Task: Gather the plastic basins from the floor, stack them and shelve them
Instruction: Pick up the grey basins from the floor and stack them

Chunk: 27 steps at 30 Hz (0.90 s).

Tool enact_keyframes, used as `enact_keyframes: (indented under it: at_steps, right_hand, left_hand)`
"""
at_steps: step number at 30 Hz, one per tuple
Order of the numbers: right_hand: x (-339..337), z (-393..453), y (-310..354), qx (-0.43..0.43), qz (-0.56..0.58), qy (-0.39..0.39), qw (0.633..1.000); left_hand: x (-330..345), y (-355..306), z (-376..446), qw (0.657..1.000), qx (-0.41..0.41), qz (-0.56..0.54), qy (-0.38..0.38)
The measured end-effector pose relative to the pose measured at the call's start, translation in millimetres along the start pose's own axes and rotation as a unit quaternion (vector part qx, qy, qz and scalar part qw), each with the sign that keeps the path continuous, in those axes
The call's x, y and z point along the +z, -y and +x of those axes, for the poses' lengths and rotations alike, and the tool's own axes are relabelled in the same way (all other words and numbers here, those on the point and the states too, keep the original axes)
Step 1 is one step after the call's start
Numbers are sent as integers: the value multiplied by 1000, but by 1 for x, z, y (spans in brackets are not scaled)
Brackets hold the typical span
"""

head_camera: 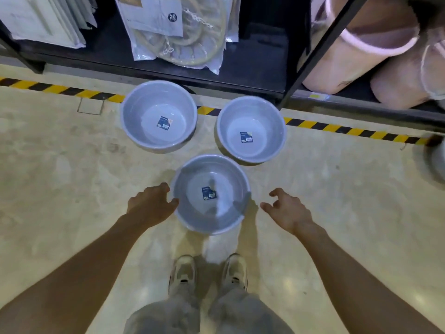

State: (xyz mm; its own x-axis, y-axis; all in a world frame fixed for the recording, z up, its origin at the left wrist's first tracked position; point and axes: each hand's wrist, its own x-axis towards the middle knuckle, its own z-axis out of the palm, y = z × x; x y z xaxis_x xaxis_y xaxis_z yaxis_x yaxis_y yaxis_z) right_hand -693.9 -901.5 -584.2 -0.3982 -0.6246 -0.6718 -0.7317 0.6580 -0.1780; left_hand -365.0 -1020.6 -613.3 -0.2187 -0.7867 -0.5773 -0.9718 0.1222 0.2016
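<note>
Three grey plastic basins stand upright on the floor, each with a dark label inside. The near basin [192, 214] is just ahead of my feet. The far left basin [134, 121] and the far right basin [274, 124] sit by the shelf. My left hand [150, 203] is at the near basin's left rim, fingers spread, thumb touching or almost touching it. My right hand [286, 209] hovers open a short way off its right rim, holding nothing.
A black low shelf [252, 66] runs along the far side, holding bagged goods [178, 32] and pink fabric bins [361, 47]. A black upright post [310, 59] stands by the far right basin. Yellow-black hazard tape [337, 127] marks the floor. Another grey object [437, 162] sits at the right edge.
</note>
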Motion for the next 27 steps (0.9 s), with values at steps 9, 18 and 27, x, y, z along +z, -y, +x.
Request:
enact_keyframes:
  at_steps: [9,18,27]
  right_hand:
    - [133,176,-44,15,-24,-48,998]
    - [190,237,-49,-44,-55,-102,992]
    - [178,230,-30,-71,-33,-93,993]
  left_hand:
    - [153,50,133,996,-71,7,-52]
    - [209,66,179,989,-68,-27,-127]
    - [197,69,173,990,-46,-93,-93]
